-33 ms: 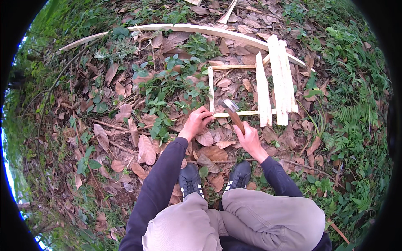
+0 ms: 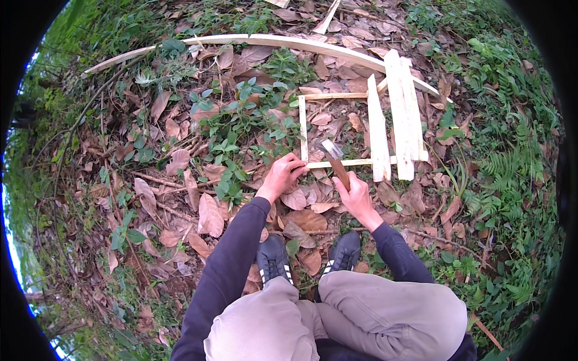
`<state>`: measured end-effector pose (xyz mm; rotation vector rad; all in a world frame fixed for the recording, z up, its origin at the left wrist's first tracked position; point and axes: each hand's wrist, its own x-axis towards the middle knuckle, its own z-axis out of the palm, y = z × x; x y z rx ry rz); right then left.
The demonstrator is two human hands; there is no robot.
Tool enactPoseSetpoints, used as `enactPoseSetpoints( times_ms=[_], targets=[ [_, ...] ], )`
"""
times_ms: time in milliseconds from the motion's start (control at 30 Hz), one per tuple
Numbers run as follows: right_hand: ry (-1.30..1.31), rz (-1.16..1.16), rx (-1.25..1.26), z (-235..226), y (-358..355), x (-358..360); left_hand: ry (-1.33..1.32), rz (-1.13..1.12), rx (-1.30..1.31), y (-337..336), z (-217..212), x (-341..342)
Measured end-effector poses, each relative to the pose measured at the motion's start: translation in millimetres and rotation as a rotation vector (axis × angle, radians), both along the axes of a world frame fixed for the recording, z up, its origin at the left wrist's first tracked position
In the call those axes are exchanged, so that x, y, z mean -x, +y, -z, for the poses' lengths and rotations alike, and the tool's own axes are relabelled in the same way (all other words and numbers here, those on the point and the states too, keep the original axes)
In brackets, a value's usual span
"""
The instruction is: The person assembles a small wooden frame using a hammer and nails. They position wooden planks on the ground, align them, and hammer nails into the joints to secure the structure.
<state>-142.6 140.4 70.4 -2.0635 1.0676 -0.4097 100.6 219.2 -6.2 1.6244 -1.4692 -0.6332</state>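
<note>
A frame of thin pale wooden strips lies on the leaf litter in front of me. At its near left corner, the left strip meets the near strip. My left hand is closed in a pinch at that corner; whatever is between its fingertips is too small to make out. My right hand grips the wooden handle of a hammer. The metal head is raised just right of the corner, apart from my left fingers. Wider rough boards lie across the right part of the frame.
A long curved wooden strip stretches across the ground beyond the frame. Short wood offcuts lie at the far edge. Green plants grow left of the frame, and ferns to the right. My shoes stand close below my hands.
The hammer and my right hand have shifted very slightly up and to the left. My left hand and the wooden frame look unmoved.
</note>
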Motion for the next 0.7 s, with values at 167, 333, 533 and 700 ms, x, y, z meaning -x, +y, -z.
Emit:
enactPoseSetpoints(
  times_ms=[167,333,533,700],
  targets=[
    [-0.097,0.126,0.139,20,-19,-45,-0.030,-0.003,-0.003,-1,0,0],
    [0.031,0.093,0.066,51,-37,-57,-0.031,-0.010,-0.002,-2,-3,1],
    [0.119,0.128,0.044,64,-36,-58,-0.054,-0.042,-0.027,-4,-8,4],
    [0.126,0.129,0.072,62,-30,-58,-0.047,-0.093,-0.215,-7,-9,10]
  ],
)
